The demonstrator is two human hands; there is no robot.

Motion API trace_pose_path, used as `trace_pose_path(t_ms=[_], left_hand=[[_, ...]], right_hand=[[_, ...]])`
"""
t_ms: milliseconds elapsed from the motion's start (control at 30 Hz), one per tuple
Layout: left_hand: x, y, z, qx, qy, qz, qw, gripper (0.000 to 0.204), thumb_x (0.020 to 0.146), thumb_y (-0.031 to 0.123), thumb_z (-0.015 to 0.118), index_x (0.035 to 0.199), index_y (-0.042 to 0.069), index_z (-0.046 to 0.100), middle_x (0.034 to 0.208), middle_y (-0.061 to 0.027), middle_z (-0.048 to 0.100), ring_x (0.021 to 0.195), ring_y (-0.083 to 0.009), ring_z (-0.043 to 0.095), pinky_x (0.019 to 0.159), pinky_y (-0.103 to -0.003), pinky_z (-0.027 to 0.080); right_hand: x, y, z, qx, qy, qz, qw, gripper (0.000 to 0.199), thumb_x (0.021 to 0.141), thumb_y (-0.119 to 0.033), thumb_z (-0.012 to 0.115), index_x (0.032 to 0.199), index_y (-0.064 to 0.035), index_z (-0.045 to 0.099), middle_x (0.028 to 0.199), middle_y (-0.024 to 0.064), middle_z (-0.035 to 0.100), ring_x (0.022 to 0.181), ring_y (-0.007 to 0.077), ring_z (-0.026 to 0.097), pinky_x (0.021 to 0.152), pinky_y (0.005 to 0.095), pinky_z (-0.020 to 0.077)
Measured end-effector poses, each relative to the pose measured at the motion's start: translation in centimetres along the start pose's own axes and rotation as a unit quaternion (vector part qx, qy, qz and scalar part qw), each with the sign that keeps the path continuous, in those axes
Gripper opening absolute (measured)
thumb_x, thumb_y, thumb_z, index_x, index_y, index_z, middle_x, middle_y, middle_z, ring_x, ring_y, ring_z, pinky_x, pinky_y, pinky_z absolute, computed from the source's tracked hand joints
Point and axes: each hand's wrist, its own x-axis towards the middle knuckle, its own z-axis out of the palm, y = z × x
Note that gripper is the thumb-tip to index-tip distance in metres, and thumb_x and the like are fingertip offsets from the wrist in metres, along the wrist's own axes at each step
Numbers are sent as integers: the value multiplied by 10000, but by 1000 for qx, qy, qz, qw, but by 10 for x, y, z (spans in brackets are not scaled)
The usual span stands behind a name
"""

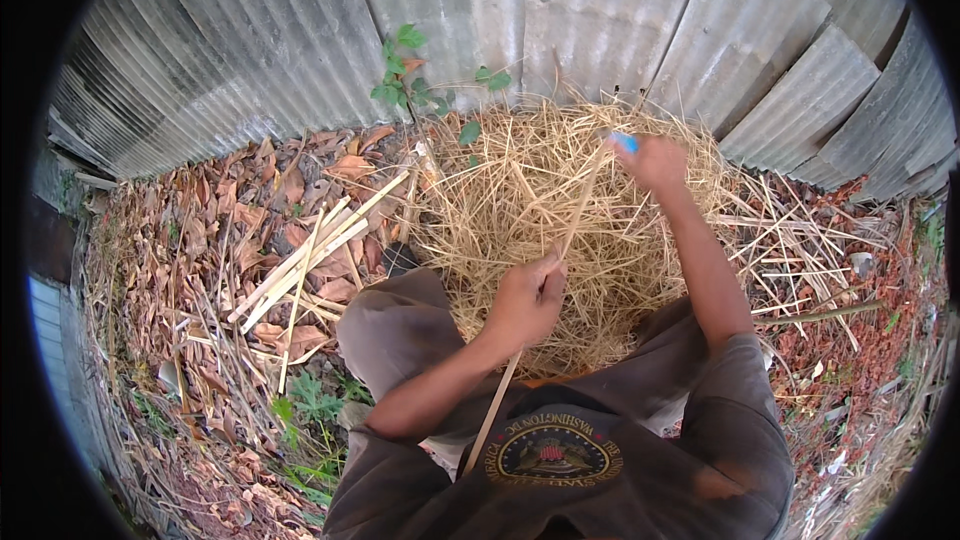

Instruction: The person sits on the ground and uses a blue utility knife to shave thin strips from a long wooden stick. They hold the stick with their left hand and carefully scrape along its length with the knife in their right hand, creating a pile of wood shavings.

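A long, thin strip of pale wood or bamboo (494,410) runs slantwise from my lap up over the straw. My left hand (527,300) is closed around its middle, in front of my torso. Farther off and to the right, my right hand (658,164) grips a tool with a blue handle (624,142). A small grey part of that tool meets the strip's far end; its blade or tip is too small to make out. Beneath both hands lies a heap of thin, curly straw-coloured shavings (600,290).
Several pale split sticks (310,260) lie on brown dry leaves (230,205) to the left. Thin strips (800,240) are scattered at the right. A corrugated metal fence (600,20) closes off the far side, with a leafy green plant (398,80) before it.
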Motion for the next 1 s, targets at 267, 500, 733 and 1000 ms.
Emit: trace_pose_path(t_ms=[267,500,733,1000], left_hand=[[-31,-22,-24,-176,82,-100,976,205,971,98,506,1103,-29,599,650,69,394,589,-9,344,520,-187,306],[-27,-15,-9,-256,106,-95,956,243,983,124,506,1149,-24,603,684,101,378,603,10,298,514,-174,264],[-28,-6,-4,-189,93,-70,975,246,987,121,494,1164,-21,590,689,97,378,611,8,295,515,-178,259],[-55,13,-2,-165,11,-119,979,279,984,128,501,1219,-6,568,692,87,381,619,8,317,511,-175,279]], right_hand=[[0,110,-5,154,57,164,973,787,862,-711,387,637,4,628,568,190,581,590,350,614,587,449,462],[-56,-46,-37,244,-45,-173,953,721,795,-737,485,557,-63,580,447,77,486,433,258,542,465,397,442],[-62,-73,-44,173,19,-272,947,732,691,-806,532,503,-99,509,432,58,471,405,255,531,440,372,431],[-9,-10,-6,105,29,-35,993,786,777,-803,397,538,-70,554,434,81,477,433,264,540,471,385,445]])
